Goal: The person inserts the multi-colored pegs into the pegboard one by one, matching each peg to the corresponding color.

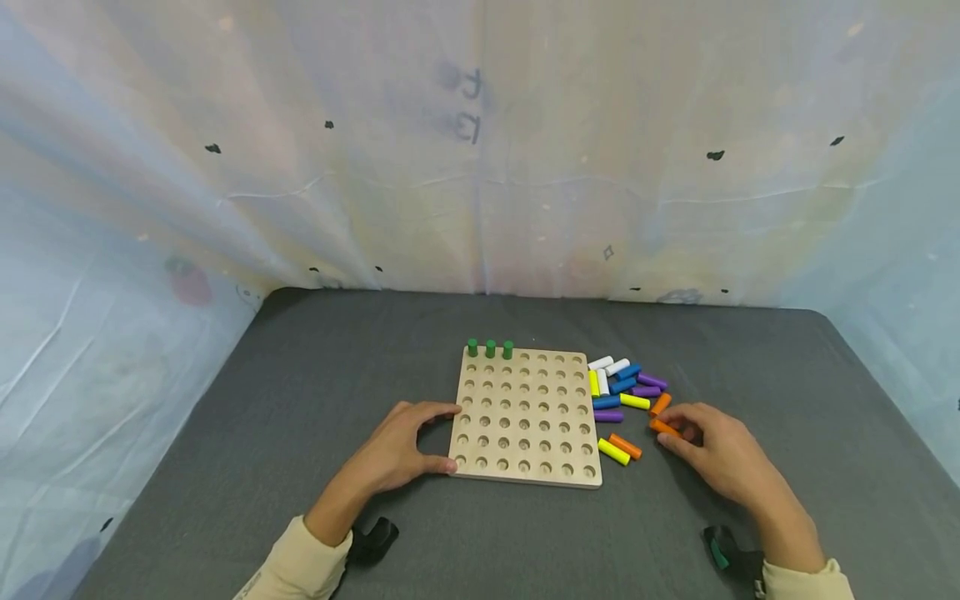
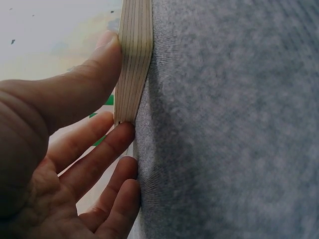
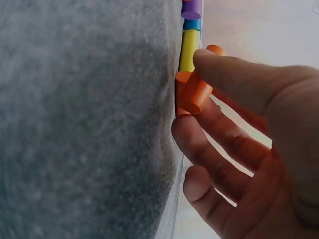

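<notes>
A wooden pegboard [image 1: 525, 417] with rows of round holes lies on the table, and green pegs [image 1: 491, 349] stand in three holes at the far left corner. Thumb and forefinger of my left hand [image 1: 401, 446] touch the board's left edge, spread apart. In the left wrist view the fingers rest along the layered side of the board [image 2: 133, 59]. An orange peg [image 3: 199, 92] is pinched by my right hand [image 1: 708, 446], right of the board. Behind that peg, in the right wrist view, another orange peg [image 3: 182, 82] and a yellow peg [image 3: 189, 50] lie on the cloth.
Along the board's right side lies a loose pile of white, blue, purple [image 1: 651, 381], yellow and orange pegs. A yellow peg [image 1: 614, 452] and an orange peg [image 1: 626, 447] lie nearer to me. Grey cloth [image 1: 337, 358] covers the table; pale sheeting [image 1: 555, 167] hangs behind.
</notes>
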`<control>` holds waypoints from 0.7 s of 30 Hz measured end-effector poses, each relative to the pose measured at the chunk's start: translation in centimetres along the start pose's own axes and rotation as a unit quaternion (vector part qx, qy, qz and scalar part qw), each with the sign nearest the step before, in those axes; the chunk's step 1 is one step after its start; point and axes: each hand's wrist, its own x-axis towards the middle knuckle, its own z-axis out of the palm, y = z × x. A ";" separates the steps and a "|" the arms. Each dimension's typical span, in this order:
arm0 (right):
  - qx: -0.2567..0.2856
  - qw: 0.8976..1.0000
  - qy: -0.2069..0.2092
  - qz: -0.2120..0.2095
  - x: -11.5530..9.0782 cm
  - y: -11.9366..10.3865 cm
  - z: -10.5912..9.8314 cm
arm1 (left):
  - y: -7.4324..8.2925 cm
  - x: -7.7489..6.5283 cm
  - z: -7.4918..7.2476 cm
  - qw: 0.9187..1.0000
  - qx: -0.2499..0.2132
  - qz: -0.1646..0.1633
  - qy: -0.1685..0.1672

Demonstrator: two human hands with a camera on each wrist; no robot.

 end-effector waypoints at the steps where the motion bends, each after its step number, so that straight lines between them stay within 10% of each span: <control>1: -0.001 1.000 0.005 -0.001 0.0 0.0 -0.1 | 0.0 0.0 0.0 1.000 0.000 0.000 0.001; 21: 0.007 0.997 0.074 -0.025 -0.4 -0.3 -0.4 | 0.0 0.0 0.1 1.000 -0.004 0.008 0.011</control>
